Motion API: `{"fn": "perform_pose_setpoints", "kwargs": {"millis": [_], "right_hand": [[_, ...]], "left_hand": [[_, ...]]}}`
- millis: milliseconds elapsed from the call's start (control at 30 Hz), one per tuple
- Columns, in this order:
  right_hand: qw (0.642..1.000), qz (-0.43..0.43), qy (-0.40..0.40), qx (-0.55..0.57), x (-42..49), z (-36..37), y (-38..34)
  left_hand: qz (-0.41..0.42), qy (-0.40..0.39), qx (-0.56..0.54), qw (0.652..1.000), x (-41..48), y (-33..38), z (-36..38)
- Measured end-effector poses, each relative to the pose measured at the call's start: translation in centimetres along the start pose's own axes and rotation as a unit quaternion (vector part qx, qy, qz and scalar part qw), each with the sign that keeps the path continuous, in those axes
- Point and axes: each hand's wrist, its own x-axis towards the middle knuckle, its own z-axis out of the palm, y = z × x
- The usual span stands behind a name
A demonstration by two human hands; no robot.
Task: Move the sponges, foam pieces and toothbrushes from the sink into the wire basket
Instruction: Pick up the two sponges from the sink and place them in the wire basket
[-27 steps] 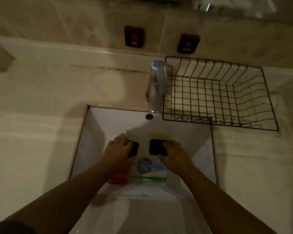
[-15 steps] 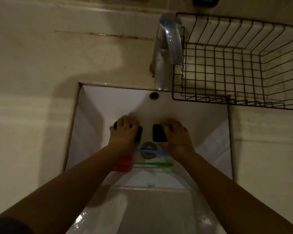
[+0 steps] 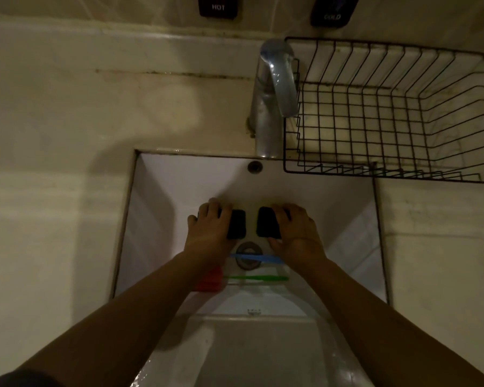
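Two black foam pieces lie side by side on the bottom of the white sink (image 3: 162, 196). My left hand (image 3: 210, 230) is closed over the left black foam piece (image 3: 236, 224). My right hand (image 3: 294, 233) grips the right black foam piece (image 3: 267, 223). Nearer to me, a blue toothbrush (image 3: 254, 258) lies across the drain (image 3: 248, 251) and a green toothbrush (image 3: 257, 278) lies beside it. A red sponge (image 3: 210, 280) sits partly under my left forearm. The black wire basket (image 3: 386, 113) stands empty on the counter at the sink's far right corner.
A chrome tap (image 3: 274, 90) rises at the sink's back rim, right against the basket's left side. Two dark wall plates marked HOT (image 3: 218, 6) and COLD (image 3: 332, 12) are above. Beige counter (image 3: 53, 163) spreads on the left of the sink.
The view has dropped closer to the sink. Both hands have settled onto the black foam pieces and their fingers have closed around them; the pieces remain on the sink bottom.
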Motion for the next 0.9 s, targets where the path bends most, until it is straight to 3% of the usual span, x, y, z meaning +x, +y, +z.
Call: {"fn": "perform_pose_setpoints", "kwargs": {"millis": [467,700,900], "right_hand": [[0.999,-0.006,0.028,-0.035,-5.7,-9.5,-1.7],[0.993,-0.012,0.097,-0.065,-7.1,-15.9,-3.2],[0.990,-0.004,0.136,-0.045,-7.2,-18.5,-2.6]], "left_hand": [[0.048,-0.002,-0.024,0.999,-3.7,2.9,-8.6],[0.113,0.054,0.028,0.992,-5.9,5.1,-14.7],[0.148,0.091,0.008,0.985,-5.7,7.3,-16.7]]}}
